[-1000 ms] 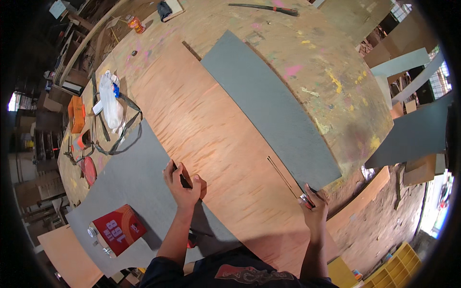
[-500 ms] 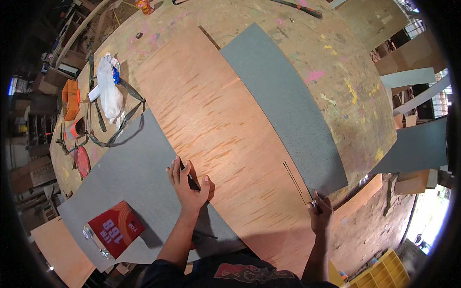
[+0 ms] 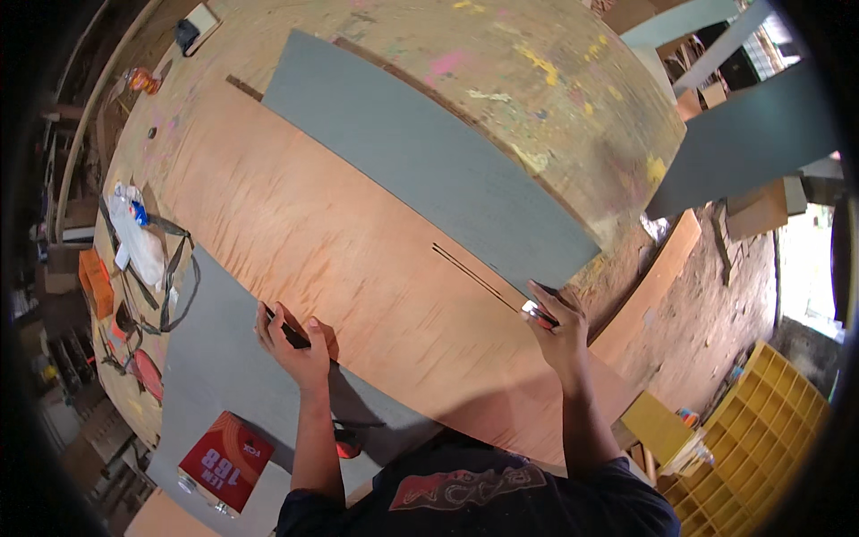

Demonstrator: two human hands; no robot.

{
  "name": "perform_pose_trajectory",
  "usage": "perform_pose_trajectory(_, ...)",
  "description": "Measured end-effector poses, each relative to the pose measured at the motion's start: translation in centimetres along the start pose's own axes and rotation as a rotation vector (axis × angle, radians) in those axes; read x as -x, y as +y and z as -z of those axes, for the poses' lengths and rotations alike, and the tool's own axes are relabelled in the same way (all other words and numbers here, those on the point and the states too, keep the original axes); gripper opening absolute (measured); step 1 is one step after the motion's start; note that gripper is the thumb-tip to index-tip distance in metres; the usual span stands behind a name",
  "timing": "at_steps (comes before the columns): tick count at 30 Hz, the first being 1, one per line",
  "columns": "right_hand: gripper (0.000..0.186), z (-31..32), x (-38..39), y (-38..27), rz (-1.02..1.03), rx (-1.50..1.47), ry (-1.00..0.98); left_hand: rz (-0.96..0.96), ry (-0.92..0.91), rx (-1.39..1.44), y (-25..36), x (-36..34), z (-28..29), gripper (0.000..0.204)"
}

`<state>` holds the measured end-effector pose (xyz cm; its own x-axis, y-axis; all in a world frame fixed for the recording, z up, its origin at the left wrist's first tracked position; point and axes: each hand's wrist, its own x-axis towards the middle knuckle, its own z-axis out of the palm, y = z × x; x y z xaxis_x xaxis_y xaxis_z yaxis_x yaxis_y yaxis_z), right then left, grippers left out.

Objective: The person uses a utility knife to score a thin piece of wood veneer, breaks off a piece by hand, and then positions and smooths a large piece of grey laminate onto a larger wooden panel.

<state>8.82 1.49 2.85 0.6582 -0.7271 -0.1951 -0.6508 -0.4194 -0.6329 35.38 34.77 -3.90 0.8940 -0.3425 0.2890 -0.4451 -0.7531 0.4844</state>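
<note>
A long light-brown plywood panel point(image 3: 349, 233) lies slantwise on the worktable. My left hand point(image 3: 304, 358) is at its left edge, fingers curled round a flat black piece point(image 3: 293, 335) whose kind I cannot make out. At the opposite edge my right hand point(image 3: 567, 338) is closed on a small tool with a shiny metal part and a dark body point(image 3: 540, 314). Two dark parallel lines point(image 3: 479, 277) run along the panel up to this hand. Grey sheets lie on both sides, one beyond the right edge point(image 3: 412, 161) and one by my left forearm point(image 3: 210, 331).
A red can point(image 3: 225, 461) rests on the left grey sheet. Farther left are a white plastic bag point(image 3: 139, 246), dark straps point(image 3: 183, 268) and an orange box point(image 3: 96, 282). A yellow compartment rack point(image 3: 761, 430) stands at lower right. The table's paint-stained top point(image 3: 555, 98) shows at the far side.
The whole view has turned, so the panel now lies more crosswise and both hands appear farther left and higher. Each hand keeps hold of its piece at its own edge of the panel.
</note>
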Motion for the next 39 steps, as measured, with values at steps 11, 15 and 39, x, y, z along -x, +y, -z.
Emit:
perform_pose_trajectory(11, 0.052, -0.6, 0.3, 1.1, 0.001, -0.119, 0.045, -0.032, -0.002, 0.009, -0.4, 0.7, 0.0, 0.053)
perform_pose_trajectory(15, 0.055, -0.3, 0.2, 0.8, 0.035, -0.04, 0.065, -0.045, -0.017, 0.0, 0.1, 0.4, -0.1, 0.051)
perform_pose_trajectory(39, 0.047, -1.2, -0.3, 0.2, -0.057, -0.096, 0.118, 0.016, -0.005, -0.001, 0.3, 0.5, 0.2, 0.052)
